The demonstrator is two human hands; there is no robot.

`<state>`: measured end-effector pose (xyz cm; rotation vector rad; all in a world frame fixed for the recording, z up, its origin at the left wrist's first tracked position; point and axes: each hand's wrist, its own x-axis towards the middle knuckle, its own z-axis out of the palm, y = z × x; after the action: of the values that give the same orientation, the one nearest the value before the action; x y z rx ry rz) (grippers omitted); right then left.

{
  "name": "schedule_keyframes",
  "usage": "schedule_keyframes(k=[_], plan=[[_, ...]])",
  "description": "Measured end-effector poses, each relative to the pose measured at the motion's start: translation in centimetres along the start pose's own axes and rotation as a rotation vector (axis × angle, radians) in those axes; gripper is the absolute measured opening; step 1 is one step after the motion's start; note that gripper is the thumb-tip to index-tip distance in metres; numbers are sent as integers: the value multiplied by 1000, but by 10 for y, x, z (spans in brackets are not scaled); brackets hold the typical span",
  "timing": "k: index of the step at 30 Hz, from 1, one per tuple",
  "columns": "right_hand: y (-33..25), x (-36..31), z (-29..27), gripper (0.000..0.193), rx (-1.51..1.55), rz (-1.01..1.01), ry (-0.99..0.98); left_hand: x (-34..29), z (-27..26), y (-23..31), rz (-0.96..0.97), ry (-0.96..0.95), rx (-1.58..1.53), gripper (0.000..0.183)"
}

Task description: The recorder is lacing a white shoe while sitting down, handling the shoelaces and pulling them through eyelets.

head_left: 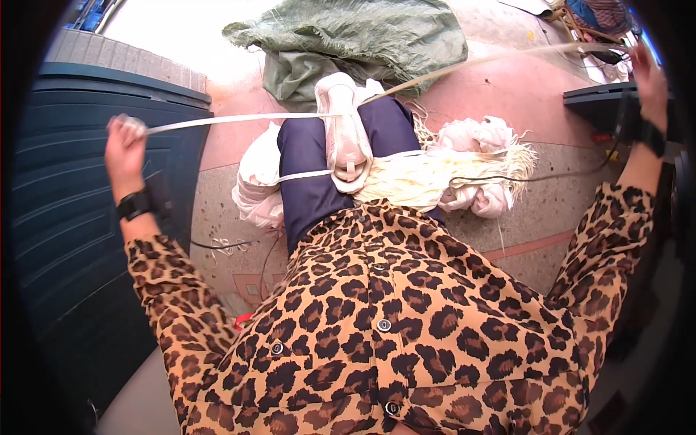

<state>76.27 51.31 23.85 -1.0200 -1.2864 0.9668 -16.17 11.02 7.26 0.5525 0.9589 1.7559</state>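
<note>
- The pale pink-white shoe, landmark for all below, lies on the person's lap between the thighs of the dark blue trousers, toe pointing away from the body.
- Well to the shoe's left, the raised left hand is closed in a fist, gripping the left lace, a flat white strip that stretches to the shoe.
- Well to the shoe's right and farther out, the raised right hand grips the right lace, which slants up from beside the shoe; the dark rim hides the exact finger positions.
- Just right of the shoe, a cream bundle of laces lies across the thigh, its frayed ends outward; a dark cable crosses it.
- Pale pink cloth bundles sit left and right of the shoe, beyond the thighs.
- Past the shoe's toe, a green woven sack lies crumpled.
</note>
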Motion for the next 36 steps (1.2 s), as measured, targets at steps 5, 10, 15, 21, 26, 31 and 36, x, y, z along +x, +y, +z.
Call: schedule_keyframes(k=[5,10,15,21,26,31,36], plan=[[153,-123,127,22,-237,293,115,-78,-122,72,185,774,128,15],[207,-259,298,24,-609,301,-574,-36,-20,-57,-144,405,264,9],[235,-365,421,16,-519,7,-1052,-42,102,-206,-507,7,476,20],[236,-381,453,14,-951,-195,-733,-50,129,-273,-333,-240,1149,15],[241,-377,457,14,-1022,-178,-757,-57,131,-280,-13,-216,1355,16],[232,-369,458,13,-1008,-101,-940,-54,132,-282,292,-210,1692,12],[232,-377,467,12,-1116,-194,-930,-49,133,-285,255,-171,1749,12]])
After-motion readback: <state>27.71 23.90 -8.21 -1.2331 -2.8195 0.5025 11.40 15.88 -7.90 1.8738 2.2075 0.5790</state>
